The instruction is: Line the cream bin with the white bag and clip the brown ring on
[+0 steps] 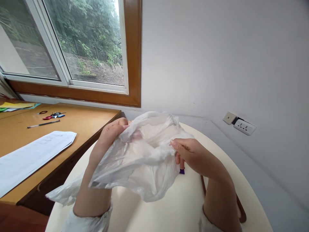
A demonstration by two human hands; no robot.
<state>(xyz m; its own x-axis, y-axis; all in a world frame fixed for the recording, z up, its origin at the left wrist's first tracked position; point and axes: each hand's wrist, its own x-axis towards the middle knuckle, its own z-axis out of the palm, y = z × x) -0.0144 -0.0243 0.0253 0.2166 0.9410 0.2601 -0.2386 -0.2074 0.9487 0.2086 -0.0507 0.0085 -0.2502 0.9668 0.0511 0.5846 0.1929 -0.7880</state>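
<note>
A thin white plastic bag [145, 158] is spread between my two hands above a round cream table [193, 199]. On its left edge, the fingers of my left hand [112, 132] are closed round the film. My right hand [189, 149] pinches the opposite side between thumb and fingers. The bag's mouth gapes toward me, and its inside shows only pale film. Just below my right fingers, a small purple thing [182, 171] shows on the table, mostly hidden. More crumpled white plastic [66, 192] lies under my left forearm.
A brown strip-like thing [240, 207] lies partly behind my right forearm. The wooden desk [96, 117] at left carries paper sheets [36, 158], a pen [43, 124] and a bunch of keys [56, 115]. Behind are a window [89, 42] and a wall socket [244, 126].
</note>
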